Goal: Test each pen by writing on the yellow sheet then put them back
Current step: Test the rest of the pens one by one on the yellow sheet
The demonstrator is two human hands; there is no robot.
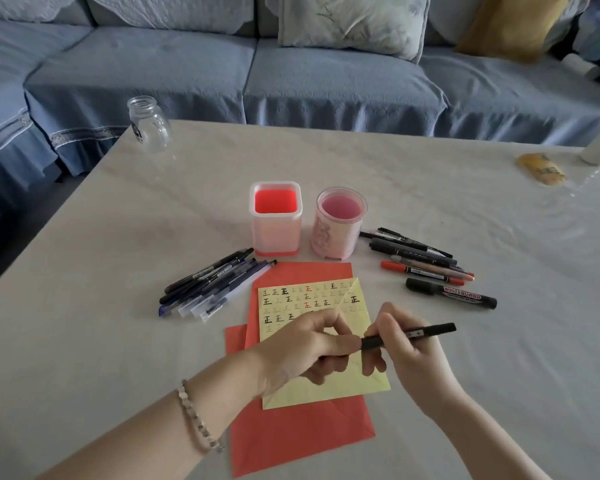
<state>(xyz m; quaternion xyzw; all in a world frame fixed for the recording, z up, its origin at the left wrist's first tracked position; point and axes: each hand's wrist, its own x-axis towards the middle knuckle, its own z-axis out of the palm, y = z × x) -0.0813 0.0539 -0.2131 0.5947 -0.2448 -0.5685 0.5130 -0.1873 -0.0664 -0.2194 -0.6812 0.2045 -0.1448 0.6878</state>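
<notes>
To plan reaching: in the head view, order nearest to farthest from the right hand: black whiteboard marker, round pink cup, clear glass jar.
1. Black whiteboard marker, just beyond the right hand.
2. Round pink cup, table centre.
3. Clear glass jar, far-left corner.

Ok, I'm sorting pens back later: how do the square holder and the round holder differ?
The square holder is white-rimmed with a bright red inside; the round holder is clear-rimmed with a paler pink inside. The square holder's wall is plain with a red base band; the round holder's wall carries a faint pattern. Both stand upright, holding no pens.
</notes>
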